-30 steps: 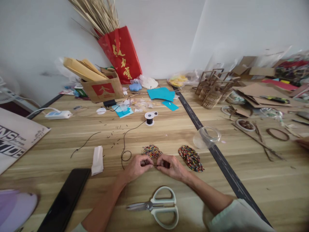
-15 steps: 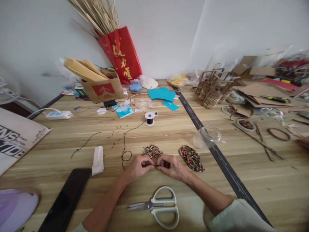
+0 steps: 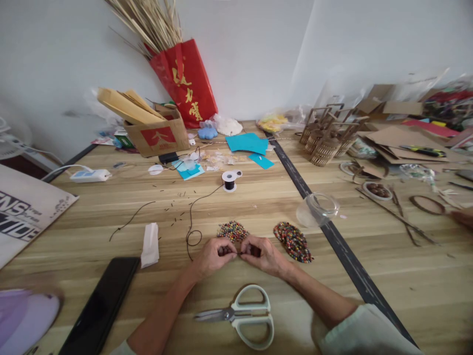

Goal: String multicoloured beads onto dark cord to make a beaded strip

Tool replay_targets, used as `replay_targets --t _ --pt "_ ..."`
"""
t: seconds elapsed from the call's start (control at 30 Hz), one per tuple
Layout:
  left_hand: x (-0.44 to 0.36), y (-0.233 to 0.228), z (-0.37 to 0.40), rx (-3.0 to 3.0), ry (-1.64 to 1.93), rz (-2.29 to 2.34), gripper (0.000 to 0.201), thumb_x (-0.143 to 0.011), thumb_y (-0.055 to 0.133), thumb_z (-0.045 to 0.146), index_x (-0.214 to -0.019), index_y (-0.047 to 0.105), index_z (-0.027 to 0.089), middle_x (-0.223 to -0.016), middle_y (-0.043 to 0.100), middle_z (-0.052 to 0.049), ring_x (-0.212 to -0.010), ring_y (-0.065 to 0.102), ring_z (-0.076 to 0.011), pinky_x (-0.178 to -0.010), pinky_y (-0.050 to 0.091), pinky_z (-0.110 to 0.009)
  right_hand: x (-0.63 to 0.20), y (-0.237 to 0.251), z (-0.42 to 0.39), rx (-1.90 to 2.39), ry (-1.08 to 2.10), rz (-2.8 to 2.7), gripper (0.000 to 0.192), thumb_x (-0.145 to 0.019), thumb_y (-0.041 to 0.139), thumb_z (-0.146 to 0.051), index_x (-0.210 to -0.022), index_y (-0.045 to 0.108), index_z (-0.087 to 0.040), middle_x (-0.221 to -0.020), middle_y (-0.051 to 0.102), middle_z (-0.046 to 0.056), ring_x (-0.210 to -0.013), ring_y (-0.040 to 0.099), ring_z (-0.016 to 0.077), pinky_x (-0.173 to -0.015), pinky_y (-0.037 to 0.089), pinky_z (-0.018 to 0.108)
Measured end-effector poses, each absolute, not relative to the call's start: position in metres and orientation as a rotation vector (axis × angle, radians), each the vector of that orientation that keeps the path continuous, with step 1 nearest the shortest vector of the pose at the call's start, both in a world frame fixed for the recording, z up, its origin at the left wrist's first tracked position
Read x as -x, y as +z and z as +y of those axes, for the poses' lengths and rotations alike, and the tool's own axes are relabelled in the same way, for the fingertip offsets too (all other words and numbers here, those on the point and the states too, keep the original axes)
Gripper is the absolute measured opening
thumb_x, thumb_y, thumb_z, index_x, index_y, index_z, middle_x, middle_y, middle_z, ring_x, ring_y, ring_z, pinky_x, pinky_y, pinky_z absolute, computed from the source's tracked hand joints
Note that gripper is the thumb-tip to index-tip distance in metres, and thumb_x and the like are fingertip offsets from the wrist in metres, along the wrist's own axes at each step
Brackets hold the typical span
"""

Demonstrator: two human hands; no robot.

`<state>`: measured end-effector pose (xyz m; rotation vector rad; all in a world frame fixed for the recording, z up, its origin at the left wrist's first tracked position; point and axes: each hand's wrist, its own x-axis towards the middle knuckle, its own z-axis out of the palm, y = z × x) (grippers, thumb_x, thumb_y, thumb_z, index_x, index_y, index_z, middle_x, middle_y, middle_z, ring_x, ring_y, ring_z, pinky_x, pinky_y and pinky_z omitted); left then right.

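My left hand (image 3: 211,257) and my right hand (image 3: 265,256) meet fingertip to fingertip over the table, both closed in a pinch. A short bit of thin black cord (image 3: 239,253) shows between them. More black cord (image 3: 190,217) runs from a white spool (image 3: 229,184), makes a small loop and ends near my left hand. Just beyond my fingers lies a pile of loose multicoloured beads (image 3: 232,230). Strung beads (image 3: 293,241) are heaped to the right of my right hand. Scissors with pale handles (image 3: 236,315) rest between my forearms. Anything inside my curled fingers is hidden.
On the left lie a black phone (image 3: 99,305), a folded white tissue (image 3: 150,245) and a cut cord piece (image 3: 131,222). A clear round container (image 3: 318,209) stands right. Farther back are small woven baskets (image 3: 325,143), a cardboard box (image 3: 157,138) and a red bag (image 3: 185,84).
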<state>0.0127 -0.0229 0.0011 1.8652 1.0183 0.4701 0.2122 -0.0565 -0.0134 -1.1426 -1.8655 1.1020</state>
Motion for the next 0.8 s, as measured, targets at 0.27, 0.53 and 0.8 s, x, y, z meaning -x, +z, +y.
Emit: replay_targets --t 0.27,0.53,0.8 --pt "-0.0121 0.0002 -0.0232 -1.856 0.466 1.024 0.010 -0.074 0.061 0.021 -0.073 0.068 0.014 -0.062 0.059 0.000 -0.057 0.047 -0.0106 -0.054 0.036 -0.020 -0.2113 -0.0113 -0.0573 1.135 1.120 -1.841 0.003 -0.078 0.060 -0.018 -0.076 0.058 -0.016 -0.064 0.055 -0.003 -0.056 0.049 0.0089 -0.052 0.039 0.018" --pt "-0.0135 -0.0020 -0.0259 -1.879 0.479 1.012 0.007 -0.074 0.063 0.018 -0.072 0.068 0.013 -0.061 0.057 0.002 -0.056 0.046 -0.0099 -0.054 0.035 -0.020 -0.2110 -0.0118 -0.0570 1.142 1.139 -1.831 0.003 -0.078 0.061 -0.019 -0.077 0.059 -0.017 -0.064 0.055 -0.003 -0.057 0.050 0.0093 -0.053 0.040 0.018" --pt "-0.0146 -0.0050 -0.0257 -1.885 0.497 1.011 0.008 -0.075 0.064 0.019 -0.073 0.069 0.013 -0.060 0.056 0.002 -0.056 0.045 -0.0094 -0.054 0.035 -0.020 -0.2113 -0.0130 -0.0568 1.130 1.124 -1.834 0.005 -0.078 0.062 -0.021 -0.077 0.061 -0.016 -0.064 0.056 -0.002 -0.057 0.050 0.0093 -0.053 0.040 0.018"
